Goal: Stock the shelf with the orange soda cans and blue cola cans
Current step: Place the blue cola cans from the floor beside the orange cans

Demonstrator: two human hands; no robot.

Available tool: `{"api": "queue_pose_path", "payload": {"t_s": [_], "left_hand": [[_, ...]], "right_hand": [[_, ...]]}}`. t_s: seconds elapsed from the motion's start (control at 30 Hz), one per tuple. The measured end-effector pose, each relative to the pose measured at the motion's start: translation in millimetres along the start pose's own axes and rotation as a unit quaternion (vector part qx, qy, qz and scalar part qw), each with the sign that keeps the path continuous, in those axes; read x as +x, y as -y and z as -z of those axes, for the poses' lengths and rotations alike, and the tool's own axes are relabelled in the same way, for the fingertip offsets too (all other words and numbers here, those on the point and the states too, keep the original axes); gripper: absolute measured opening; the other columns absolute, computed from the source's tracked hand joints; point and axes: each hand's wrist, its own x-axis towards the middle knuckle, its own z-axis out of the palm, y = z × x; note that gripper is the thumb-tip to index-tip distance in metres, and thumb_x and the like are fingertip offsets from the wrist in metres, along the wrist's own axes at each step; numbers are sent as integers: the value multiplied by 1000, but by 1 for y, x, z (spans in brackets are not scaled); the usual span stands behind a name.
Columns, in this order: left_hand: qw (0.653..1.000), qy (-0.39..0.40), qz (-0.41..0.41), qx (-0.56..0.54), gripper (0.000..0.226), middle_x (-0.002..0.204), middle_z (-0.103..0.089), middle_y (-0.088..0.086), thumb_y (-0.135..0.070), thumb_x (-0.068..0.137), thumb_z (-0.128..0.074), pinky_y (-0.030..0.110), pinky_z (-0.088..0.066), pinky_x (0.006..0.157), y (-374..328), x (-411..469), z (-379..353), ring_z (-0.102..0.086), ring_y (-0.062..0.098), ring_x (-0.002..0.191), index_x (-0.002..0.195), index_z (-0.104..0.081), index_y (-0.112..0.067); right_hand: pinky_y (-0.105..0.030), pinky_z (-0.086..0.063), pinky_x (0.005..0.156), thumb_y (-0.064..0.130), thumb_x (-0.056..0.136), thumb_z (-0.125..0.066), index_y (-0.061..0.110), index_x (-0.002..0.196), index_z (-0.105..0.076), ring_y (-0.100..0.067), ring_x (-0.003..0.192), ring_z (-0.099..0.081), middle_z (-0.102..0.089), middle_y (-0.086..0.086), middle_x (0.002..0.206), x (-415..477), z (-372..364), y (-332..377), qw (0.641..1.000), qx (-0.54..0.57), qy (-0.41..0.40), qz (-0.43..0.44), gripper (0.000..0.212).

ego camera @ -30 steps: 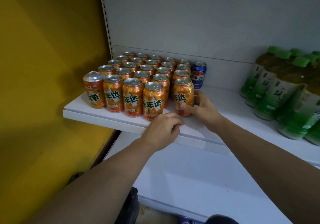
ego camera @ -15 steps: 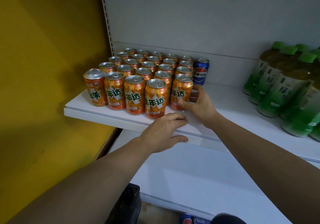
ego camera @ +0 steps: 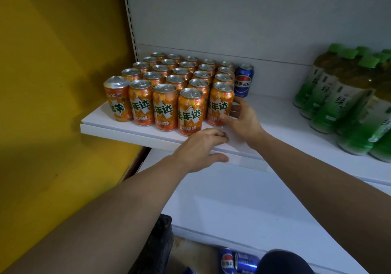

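Note:
Several orange soda cans (ego camera: 169, 76) stand in tight rows on the left end of the white shelf (ego camera: 118, 129). One blue cola can (ego camera: 243, 81) stands at the back, right of the orange block. My right hand (ego camera: 243, 121) cups the front orange soda can (ego camera: 220, 102) of the rightmost row, thumb at its lower front and fingers on its right side. That can stands upright, in line with the row behind it. My left hand (ego camera: 201, 148) lies on the shelf's front edge, fingers flat on top and thumb over the lip, holding no can.
Green tea bottles (ego camera: 338, 95) crowd the shelf's right end, with bare shelf between them and the cans. A yellow wall (ego camera: 53, 83) borders the left. Below are a lower white shelf (ego camera: 243, 199), a black crate (ego camera: 156, 242) and more blue cola cans (ego camera: 232, 261) on the floor.
My right hand has pushed the front orange can back and left until it stands against its row. My left hand has flattened onto the shelf edge.

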Motion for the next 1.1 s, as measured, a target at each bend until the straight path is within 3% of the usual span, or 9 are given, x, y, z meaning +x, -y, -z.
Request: {"api": "queue_pose_path", "payload": {"t_s": [0.2, 0.3, 0.43, 0.67, 0.87, 1.1], "left_hand": [[1000, -7, 3, 10, 52, 132, -61, 6, -35, 85, -76, 36, -45, 103, -4, -4, -3, -57, 24, 121, 128, -66, -7], [1000, -14, 11, 13, 47, 128, -63, 6, -34, 84, -77, 38, -47, 98, -4, -6, -8, -59, 25, 115, 122, -69, -8], [1000, -19, 5, 20, 46, 136, -61, 5, -36, 86, -74, 35, -43, 105, -4, -6, -9, -55, 23, 124, 128, -68, -19], [999, -7, 27, 45, 60, 146, -55, 5, -43, 87, -73, 38, -37, 112, -6, -4, -5, -48, 24, 135, 138, -60, -14], [998, -12, -3, 66, 56, 136, -61, 9, -41, 87, -73, 39, -42, 105, -6, -6, -6, -54, 27, 125, 133, -63, -11], [997, -11, 9, 73, 62, 138, -59, 8, -45, 86, -73, 34, -40, 107, -5, -4, -7, -53, 24, 127, 137, -60, -13]], "right_hand": [[-35, -51, 95, 33, 85, -79, 20, 150, -33, -18, 114, -58, -54, -3, 127, -37, -2, 1, 998, -14, -51, -19, 81], [-37, -54, 95, 37, 86, -77, 21, 144, -41, -18, 110, -62, -57, -3, 125, -63, 2, -6, 997, -44, -69, -9, 70], [-34, -54, 94, 42, 85, -76, 20, 134, -51, -15, 104, -62, -59, 0, 114, -93, 10, -11, 997, -69, -31, 23, 59], [-39, -52, 98, 26, 84, -75, 18, 128, -55, -17, 105, -61, -60, -1, 114, -93, 22, -11, 989, -139, 27, 41, 49], [-31, -50, 95, 20, 88, -67, 19, 131, -55, -15, 104, -61, -61, 2, 110, -72, 20, -14, 969, -235, 32, 64, 45], [-29, -53, 90, 19, 85, -69, 19, 130, -55, -13, 98, -60, -60, 4, 102, -62, 18, -17, 969, -237, 35, 65, 48]]}}
